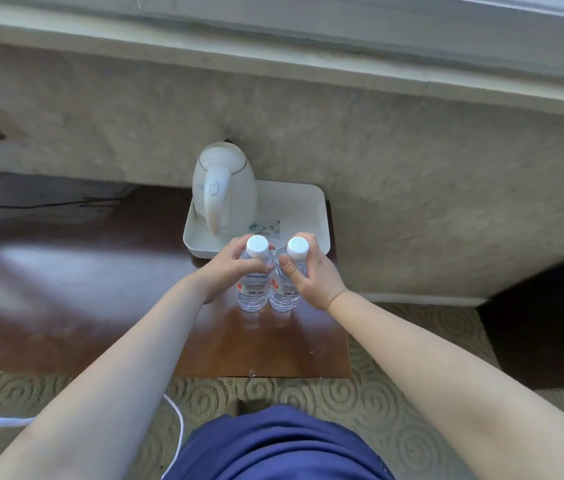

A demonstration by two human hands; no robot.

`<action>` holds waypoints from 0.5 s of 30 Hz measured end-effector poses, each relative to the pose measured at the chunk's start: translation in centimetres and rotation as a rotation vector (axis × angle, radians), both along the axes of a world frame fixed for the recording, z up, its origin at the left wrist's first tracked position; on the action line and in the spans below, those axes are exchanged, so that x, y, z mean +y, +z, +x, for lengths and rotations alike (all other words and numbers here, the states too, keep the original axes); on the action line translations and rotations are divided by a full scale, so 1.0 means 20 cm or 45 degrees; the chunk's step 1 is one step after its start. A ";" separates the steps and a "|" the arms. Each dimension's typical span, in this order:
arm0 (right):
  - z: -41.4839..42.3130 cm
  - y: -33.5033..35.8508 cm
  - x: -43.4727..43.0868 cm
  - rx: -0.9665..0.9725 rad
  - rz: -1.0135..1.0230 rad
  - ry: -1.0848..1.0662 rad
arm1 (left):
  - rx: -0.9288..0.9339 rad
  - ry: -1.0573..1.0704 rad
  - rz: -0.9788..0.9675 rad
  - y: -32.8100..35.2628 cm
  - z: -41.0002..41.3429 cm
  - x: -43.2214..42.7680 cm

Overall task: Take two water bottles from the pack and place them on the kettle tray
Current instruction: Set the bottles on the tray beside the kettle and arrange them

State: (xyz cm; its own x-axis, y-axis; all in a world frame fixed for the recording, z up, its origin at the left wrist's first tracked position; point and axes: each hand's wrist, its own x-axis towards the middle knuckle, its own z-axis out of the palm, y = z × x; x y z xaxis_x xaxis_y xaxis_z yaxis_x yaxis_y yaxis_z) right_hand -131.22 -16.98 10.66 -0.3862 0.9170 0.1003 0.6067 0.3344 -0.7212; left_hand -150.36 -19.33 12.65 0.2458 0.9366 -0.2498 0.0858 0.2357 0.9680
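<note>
Two clear water bottles with white caps stand upright side by side on the brown table, just in front of the tray. My left hand (228, 268) grips the left bottle (252, 296) near its shoulder. My right hand (311, 271) grips the right bottle (284, 296) the same way. The white kettle tray (308, 209) lies behind them against the wall, with a white electric kettle (225, 188) on its left half and a small card beside it. The tray's right half is bare. No bottle pack is in view.
The glossy brown table (266, 344) ends at a front edge near my body and a right edge past the tray. Patterned carpet (394, 393) surrounds it. A white cable (176, 417) runs on the floor at left. Dark furniture (547, 327) stands at right.
</note>
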 end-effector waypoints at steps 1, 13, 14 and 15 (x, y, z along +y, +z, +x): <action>0.00 0.00 0.00 -0.028 -0.011 -0.006 | 0.027 -0.041 0.006 0.01 -0.02 0.01; 0.13 -0.01 0.06 0.051 -0.474 0.180 | 0.310 -0.029 0.220 -0.14 -0.12 -0.03; 0.13 -0.02 0.06 0.061 -0.476 0.161 | 0.340 -0.029 0.245 -0.15 -0.12 -0.03; 0.13 -0.02 0.07 0.074 -0.481 0.140 | 0.358 -0.035 0.266 -0.15 -0.12 -0.02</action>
